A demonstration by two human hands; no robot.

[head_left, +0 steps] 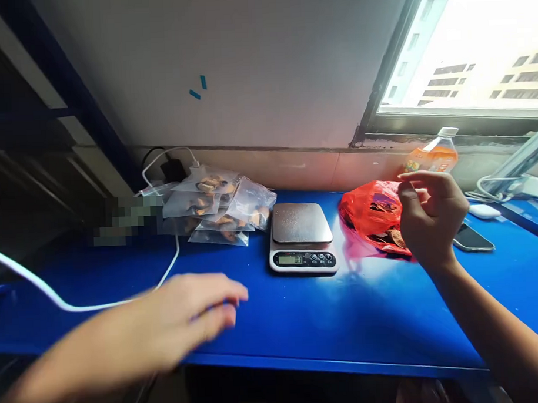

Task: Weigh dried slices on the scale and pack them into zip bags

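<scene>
My left hand (194, 321) hovers over the front left of the blue table, a little blurred, fingers stretched forward and apart from the thumb, holding nothing I can see. A kitchen scale (301, 224) with a bare steel plate stands between my hands, its display reading 0.0. My right hand (432, 213) is raised in front of a red plastic bag (361, 207). Its thumb and index fingertip are close together in a pinch; anything between them is too small to make out. Dark dried pieces (387, 238) show in the bag's opening.
Several clear bags (220, 206) of dried slices lie piled left of the scale. A white cable (78, 306) crosses the blue table (273, 330). At right are a drink bottle (435, 151), a phone (475, 238) and a white case (484, 210). Wall and window stand behind.
</scene>
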